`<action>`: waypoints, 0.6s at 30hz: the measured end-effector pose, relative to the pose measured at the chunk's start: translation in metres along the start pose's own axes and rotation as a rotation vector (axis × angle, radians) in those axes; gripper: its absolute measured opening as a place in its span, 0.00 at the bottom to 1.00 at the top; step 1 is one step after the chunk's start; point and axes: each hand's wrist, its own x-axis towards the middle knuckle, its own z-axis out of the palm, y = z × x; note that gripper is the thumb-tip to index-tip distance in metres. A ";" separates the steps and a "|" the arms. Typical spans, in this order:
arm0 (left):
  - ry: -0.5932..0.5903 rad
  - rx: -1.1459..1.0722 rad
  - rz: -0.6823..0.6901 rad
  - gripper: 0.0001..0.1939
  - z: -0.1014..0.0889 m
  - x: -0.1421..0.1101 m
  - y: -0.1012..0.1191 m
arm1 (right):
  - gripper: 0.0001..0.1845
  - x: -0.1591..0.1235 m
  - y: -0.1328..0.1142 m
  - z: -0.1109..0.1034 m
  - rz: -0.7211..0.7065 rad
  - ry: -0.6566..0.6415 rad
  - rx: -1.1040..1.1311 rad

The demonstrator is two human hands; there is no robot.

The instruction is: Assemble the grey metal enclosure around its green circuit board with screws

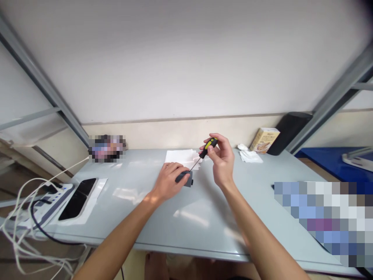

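A small dark grey box-shaped device (188, 180) with slots along its top rests at the middle of the desk. My left hand (171, 179) is closed around its left side, fingers over the top. In my right hand (223, 157) is a screwdriver (209, 147) with a black and yellow handle, held tilted. Its thin shaft slants down to the left, and the tip meets the top of the device; the exact spot it touches is too small to make out. Behind the device lies white paper (179, 156).
On the left are a phone (78, 199) on white paper and a power strip (46, 208) with tangled cables. At the back right stand a crumpled tissue (250, 155), a yellowish box (265, 140) and a black cylinder (288, 132). The grey desk (163, 229) ends at a wall.
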 end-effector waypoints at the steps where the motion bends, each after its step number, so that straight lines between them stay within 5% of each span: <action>1: 0.001 -0.001 -0.001 0.07 0.000 0.000 0.000 | 0.16 0.000 0.000 0.000 0.003 0.006 0.001; 18: -0.022 -0.009 -0.045 0.08 0.002 0.000 0.004 | 0.17 0.000 0.000 0.000 0.006 0.011 0.005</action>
